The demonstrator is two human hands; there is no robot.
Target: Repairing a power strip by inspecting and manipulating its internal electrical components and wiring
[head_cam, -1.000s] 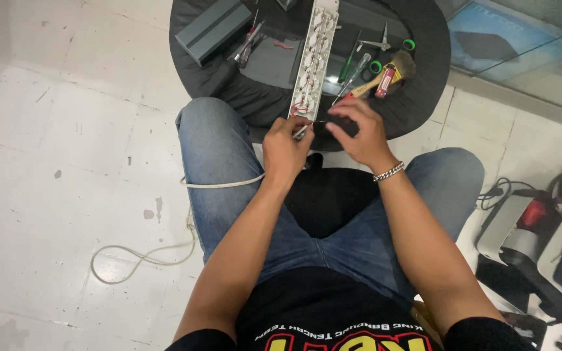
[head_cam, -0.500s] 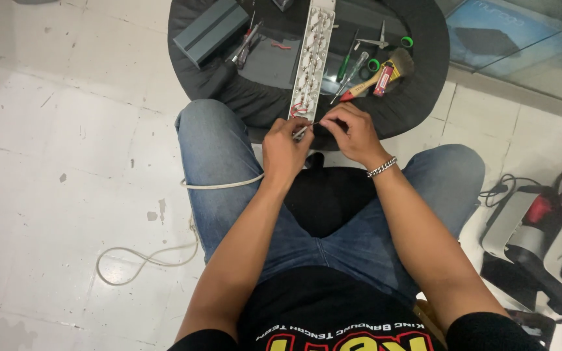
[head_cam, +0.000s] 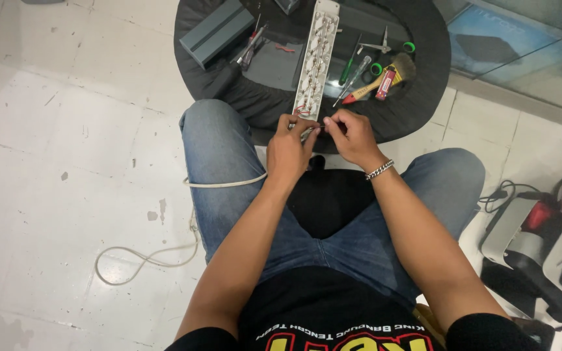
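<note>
A long white power strip (head_cam: 317, 58) lies opened, its inner metal contacts showing, on a round black table (head_cam: 417, 97) in front of my knees. My left hand (head_cam: 291, 146) and my right hand (head_cam: 351, 136) meet at the strip's near end, fingertips pinched together on its thin wires (head_cam: 313, 127). A white cable (head_cam: 157, 250) runs from under my left hand over my thigh to the floor. A metal bracelet sits on my right wrist.
On the table lie a grey cover piece (head_cam: 213, 32), pliers (head_cam: 248, 49), screwdrivers (head_cam: 352, 71), a brush (head_cam: 385, 75) and small tongs (head_cam: 382, 44). Power tools (head_cam: 528, 227) rest on the floor at right. White tiles lie to the left.
My right hand has moved left from the table's dark tool area to meet my left hand at the strip's near end. The view has tilted slightly.
</note>
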